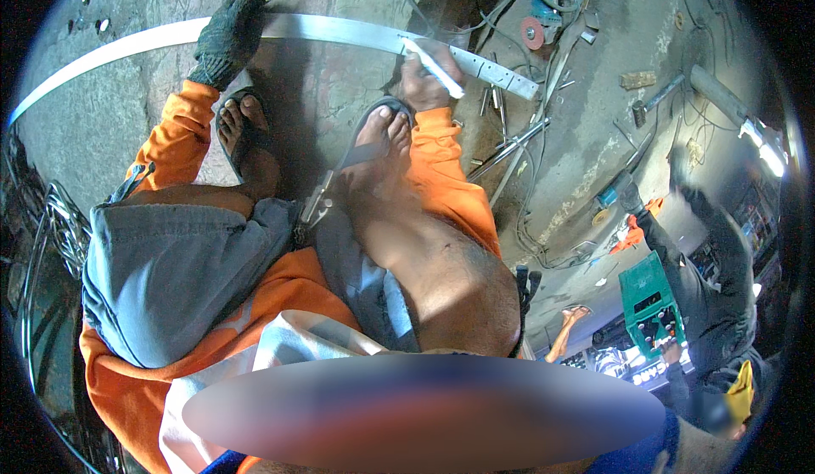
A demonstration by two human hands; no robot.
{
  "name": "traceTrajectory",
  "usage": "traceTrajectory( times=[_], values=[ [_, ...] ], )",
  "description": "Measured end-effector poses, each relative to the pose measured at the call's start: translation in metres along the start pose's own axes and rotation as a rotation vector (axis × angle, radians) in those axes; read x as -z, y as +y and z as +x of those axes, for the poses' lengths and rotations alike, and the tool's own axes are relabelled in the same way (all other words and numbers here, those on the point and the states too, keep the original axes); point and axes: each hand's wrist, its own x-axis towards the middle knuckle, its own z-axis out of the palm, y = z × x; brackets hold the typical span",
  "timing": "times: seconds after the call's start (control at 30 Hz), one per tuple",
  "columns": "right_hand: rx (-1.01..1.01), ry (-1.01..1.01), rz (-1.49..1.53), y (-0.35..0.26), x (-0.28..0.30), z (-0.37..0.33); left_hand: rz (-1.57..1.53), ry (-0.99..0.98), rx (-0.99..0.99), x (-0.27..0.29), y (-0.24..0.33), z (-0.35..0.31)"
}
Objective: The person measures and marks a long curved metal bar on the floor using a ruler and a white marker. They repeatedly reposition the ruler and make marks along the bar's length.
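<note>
A long, flat pale metal strip (340,29) runs across the floor in front of me, and short dark marks line its right end. My left hand (229,39), in a dark knitted glove, is closed around the strip at its left part. My right hand (429,79) is bare and closed around a slim white stick (435,68), which looks like chalk or a marking pencil. The stick lies slantwise across the strip close to the marks. The right fingers are partly hidden, so I cannot tell whether they also touch the strip.
An angle grinder (543,7) with a reddish disc lies at the upper right. Metal rods (509,147) and cables lie right of my feet. Coiled cable (64,232) sits at the left. At the far right another person (717,279) bends near a green machine (649,291).
</note>
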Motion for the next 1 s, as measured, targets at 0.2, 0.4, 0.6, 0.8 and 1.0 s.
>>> traceTrajectory(
  times=[0.2, 0.4, 0.6, 0.8, 1.0],
  values=[
    [-0.336, 0.267, 0.52, 0.015, 0.035, 0.002, -0.068, -0.226, -0.149, 0.017, 0.017, 0.009],
    [-0.369, 0.286, 0.547, 0.009, 0.042, -0.006, -0.155, -0.281, -0.321, 0.017, 0.034, 0.028],
    [-0.4, 0.267, 0.541, 0.002, 0.037, -0.019, -0.151, -0.292, -0.375, 0.002, 0.047, 0.043],
    [-0.409, 0.26, 0.522, 0.007, 0.041, -0.023, -0.123, -0.299, -0.352, -0.002, 0.052, 0.044],
    [-0.424, 0.216, 0.484, 0.005, 0.038, -0.025, -0.09, -0.225, -0.393, -0.008, 0.052, 0.045]
  ],
)
